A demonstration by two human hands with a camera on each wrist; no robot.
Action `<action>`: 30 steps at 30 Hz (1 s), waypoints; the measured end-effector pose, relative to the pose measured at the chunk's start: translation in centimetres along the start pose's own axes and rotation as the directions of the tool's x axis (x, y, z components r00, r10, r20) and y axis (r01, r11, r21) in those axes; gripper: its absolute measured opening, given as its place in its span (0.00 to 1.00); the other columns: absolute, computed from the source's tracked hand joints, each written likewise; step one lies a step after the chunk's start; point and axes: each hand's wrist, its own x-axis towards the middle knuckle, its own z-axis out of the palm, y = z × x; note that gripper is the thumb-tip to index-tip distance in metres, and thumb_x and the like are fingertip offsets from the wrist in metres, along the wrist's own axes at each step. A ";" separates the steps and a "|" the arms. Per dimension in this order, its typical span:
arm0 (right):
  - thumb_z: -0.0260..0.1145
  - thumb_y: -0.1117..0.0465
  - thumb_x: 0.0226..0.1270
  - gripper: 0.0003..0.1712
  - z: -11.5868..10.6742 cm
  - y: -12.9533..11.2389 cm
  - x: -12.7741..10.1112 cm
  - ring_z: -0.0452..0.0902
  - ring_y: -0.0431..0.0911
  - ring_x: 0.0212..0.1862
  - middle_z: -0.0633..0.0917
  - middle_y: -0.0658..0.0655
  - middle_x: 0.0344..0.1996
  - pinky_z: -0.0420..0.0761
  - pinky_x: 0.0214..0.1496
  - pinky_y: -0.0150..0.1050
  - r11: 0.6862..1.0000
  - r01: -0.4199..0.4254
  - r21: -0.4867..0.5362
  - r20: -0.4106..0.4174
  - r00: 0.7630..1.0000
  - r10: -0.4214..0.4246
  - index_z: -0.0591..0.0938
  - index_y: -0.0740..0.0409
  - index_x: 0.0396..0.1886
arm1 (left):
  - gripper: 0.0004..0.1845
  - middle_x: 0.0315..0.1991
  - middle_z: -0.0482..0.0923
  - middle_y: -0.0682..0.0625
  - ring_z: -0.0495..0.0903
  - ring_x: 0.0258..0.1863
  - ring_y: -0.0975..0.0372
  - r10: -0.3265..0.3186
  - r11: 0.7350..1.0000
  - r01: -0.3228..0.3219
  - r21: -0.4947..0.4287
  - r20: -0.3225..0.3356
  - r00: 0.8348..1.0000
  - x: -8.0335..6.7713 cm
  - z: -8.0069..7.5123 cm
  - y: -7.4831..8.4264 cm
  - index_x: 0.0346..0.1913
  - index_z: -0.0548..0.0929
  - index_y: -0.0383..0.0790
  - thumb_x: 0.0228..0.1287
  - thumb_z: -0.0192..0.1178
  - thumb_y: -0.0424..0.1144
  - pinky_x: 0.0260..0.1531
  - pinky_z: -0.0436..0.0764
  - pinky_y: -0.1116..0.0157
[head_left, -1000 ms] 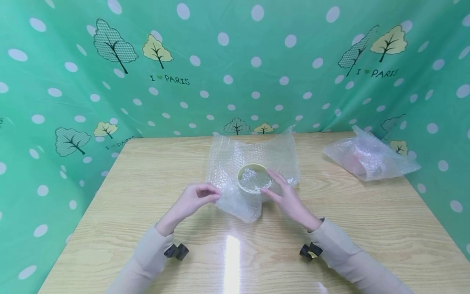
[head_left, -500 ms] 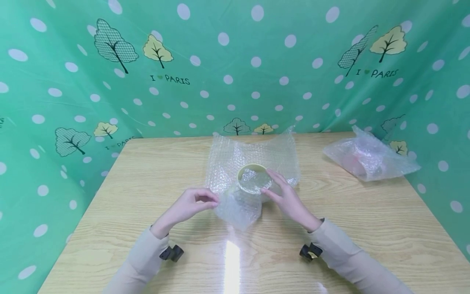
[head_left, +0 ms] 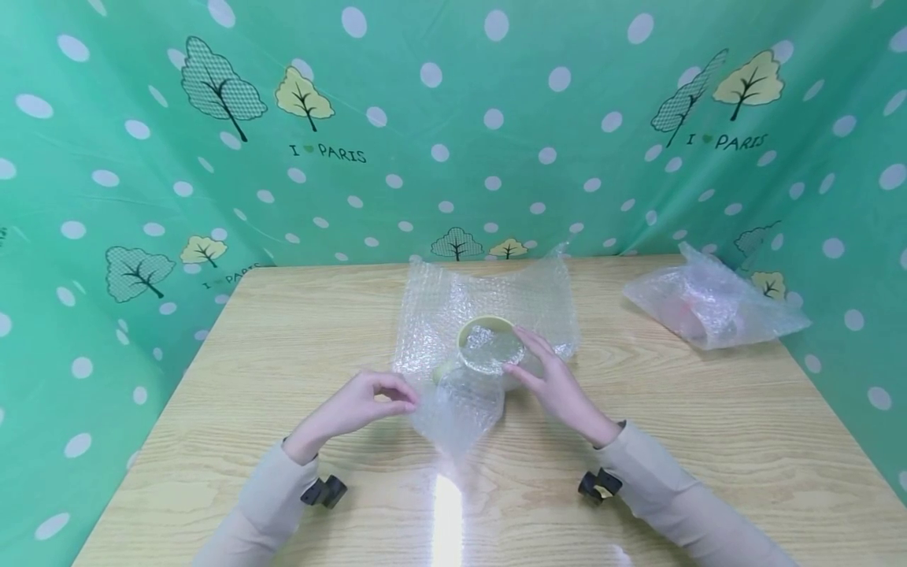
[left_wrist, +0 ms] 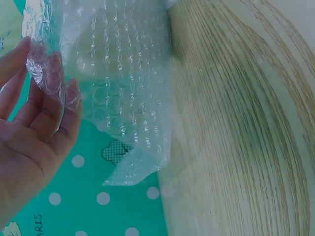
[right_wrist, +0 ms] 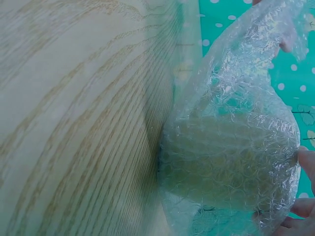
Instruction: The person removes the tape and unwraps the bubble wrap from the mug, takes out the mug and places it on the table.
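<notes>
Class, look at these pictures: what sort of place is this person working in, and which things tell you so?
Probably a makeshift packing station: a wooden table screened by a green polka-dot cloth backdrop, with bubble wrap spread round a yellow cup.

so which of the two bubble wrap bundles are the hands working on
The middle one: the bubble wrap sheet around the pale green cup, gripped by the left hand and right hand. The wrapped bundle lies untouched far right.
</notes>
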 end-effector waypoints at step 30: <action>0.61 0.56 0.59 0.37 -0.1 -0.2 0.1 0.50 0.57 0.65 0.58 0.65 0.64 0.50 0.66 0.52 1.000 -0.001 0.005 0.003 1.000 0.001 0.58 0.63 0.64 | 0.07 0.32 0.80 0.55 0.77 0.35 0.66 -0.017 0.999 0.014 0.031 0.120 0.993 -1.4 -0.1 -1.3 0.34 0.81 0.42 0.56 0.59 0.40 0.42 0.75 0.64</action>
